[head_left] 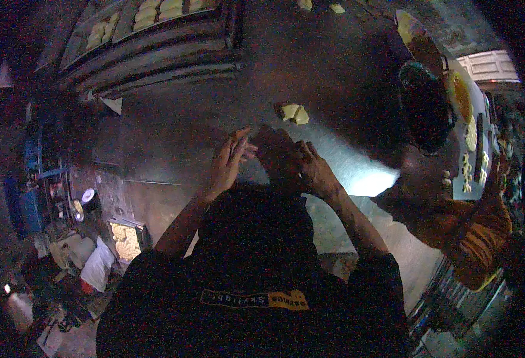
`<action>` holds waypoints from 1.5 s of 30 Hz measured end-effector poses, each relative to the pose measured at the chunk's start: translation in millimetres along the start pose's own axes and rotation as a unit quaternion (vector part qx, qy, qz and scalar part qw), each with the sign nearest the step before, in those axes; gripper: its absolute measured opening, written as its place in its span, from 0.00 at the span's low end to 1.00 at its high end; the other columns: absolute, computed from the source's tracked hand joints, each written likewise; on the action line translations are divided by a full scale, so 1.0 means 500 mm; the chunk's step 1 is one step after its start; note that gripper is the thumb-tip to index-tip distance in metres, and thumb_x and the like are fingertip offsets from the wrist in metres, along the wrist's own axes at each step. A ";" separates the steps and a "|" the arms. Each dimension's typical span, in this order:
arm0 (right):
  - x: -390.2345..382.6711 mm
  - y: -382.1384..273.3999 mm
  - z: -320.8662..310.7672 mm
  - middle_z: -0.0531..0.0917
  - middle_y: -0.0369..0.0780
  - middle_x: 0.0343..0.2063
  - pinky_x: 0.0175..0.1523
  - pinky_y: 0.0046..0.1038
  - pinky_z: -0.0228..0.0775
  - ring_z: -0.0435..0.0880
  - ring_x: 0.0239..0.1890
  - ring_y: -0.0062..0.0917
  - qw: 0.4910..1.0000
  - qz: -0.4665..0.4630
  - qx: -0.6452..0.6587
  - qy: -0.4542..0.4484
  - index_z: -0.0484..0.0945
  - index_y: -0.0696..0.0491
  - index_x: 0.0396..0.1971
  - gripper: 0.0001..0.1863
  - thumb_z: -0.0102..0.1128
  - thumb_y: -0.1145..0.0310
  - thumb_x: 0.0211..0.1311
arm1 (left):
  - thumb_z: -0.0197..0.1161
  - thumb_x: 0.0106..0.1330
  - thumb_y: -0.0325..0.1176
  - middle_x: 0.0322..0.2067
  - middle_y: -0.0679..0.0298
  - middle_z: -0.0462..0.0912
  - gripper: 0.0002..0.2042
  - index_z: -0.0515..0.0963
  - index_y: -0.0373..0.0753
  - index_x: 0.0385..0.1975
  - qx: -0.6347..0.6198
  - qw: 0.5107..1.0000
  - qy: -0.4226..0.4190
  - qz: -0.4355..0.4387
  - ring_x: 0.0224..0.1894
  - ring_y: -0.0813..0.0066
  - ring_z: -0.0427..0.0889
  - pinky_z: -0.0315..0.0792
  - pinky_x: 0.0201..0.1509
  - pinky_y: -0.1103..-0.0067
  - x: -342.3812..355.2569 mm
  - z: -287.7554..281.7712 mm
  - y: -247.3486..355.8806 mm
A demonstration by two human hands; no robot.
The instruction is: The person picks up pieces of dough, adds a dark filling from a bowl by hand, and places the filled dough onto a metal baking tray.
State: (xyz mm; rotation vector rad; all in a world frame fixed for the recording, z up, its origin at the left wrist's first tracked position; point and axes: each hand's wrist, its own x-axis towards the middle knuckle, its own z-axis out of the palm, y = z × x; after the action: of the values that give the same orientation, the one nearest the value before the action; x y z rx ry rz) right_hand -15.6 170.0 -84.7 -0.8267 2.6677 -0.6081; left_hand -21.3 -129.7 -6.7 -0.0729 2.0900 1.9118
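- Dough pieces (294, 114), pale and blocky, lie close together on the grey bench (179, 137), just beyond the hands and roughly midway across; probably set there so either hand can get to them without a lean.
- Left hand (231, 158): loosely spread, fingers part bent, nothing seen in it. Held low near the bench's close edge, apart from the dough.
- Right hand (315, 172): fingers curled inward, knuckles up. Light too poor to say whether it grips anything; cannot tell.
- Dark patch (277, 152) between the hands: may be shadow, may be some brown stuff. Both hands flank it.
- Forearms come in from either side of the black shirt (244, 244), elbows out, likely to keep both hands working squarely before the body.
- Stacked trays (155, 52) at far left, pale lumps (149, 15) in rows on top. Rows presumably keep the lumps from crowding; stacking looks a way to spare bench room.
- Co-worker (483, 241), orange-brown clothing, at right, near pale strips (467, 172); the strips sit on that person's side, likely for their reach.
- Two more pale bits (337, 8) at the far edge of view, well apart from the hands.
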 end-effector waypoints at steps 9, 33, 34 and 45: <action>0.144 -0.051 -0.163 0.75 0.48 0.53 0.53 0.38 0.76 0.81 0.46 0.46 0.974 0.088 0.063 0.198 0.70 0.54 0.59 0.29 0.68 0.72 0.57 | 0.55 0.74 0.31 0.57 0.46 0.78 0.24 0.62 0.38 0.68 0.206 0.950 -0.056 0.226 0.62 0.52 0.77 0.72 0.64 0.65 0.098 0.053 -0.025; -0.106 -0.191 -0.292 0.85 0.41 0.49 0.53 0.29 0.79 0.85 0.46 0.27 0.852 0.225 0.127 0.456 0.85 0.55 0.46 0.17 0.72 0.81 0.55 | 0.64 0.70 0.34 0.50 0.60 0.84 0.12 0.81 0.36 0.49 -0.151 0.977 -0.146 0.045 0.54 0.71 0.81 0.74 0.59 0.76 0.054 0.297 0.173; -0.119 -0.183 -0.299 0.84 0.41 0.49 0.53 0.29 0.79 0.85 0.46 0.27 0.842 0.228 0.152 0.465 0.85 0.55 0.47 0.18 0.71 0.82 0.55 | 0.64 0.70 0.34 0.51 0.59 0.84 0.12 0.82 0.37 0.50 -0.107 0.981 -0.149 0.068 0.56 0.70 0.81 0.74 0.60 0.76 0.053 0.310 0.189; -0.287 -0.098 -0.337 0.82 0.38 0.34 0.34 0.21 0.72 0.82 0.37 0.22 0.632 0.107 0.721 0.263 0.68 0.53 0.56 0.25 0.66 0.79 0.60 | 0.67 0.63 0.47 0.63 0.57 0.75 0.19 0.82 0.47 0.51 0.112 0.783 -0.315 0.525 0.67 0.54 0.71 0.62 0.73 0.61 0.112 0.453 0.232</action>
State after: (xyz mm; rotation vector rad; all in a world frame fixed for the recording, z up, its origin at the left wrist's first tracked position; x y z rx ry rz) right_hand 57.4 269.8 105.2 0.2245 1.4999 -2.5780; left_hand -59.8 114.3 76.4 1.8500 1.9140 1.6582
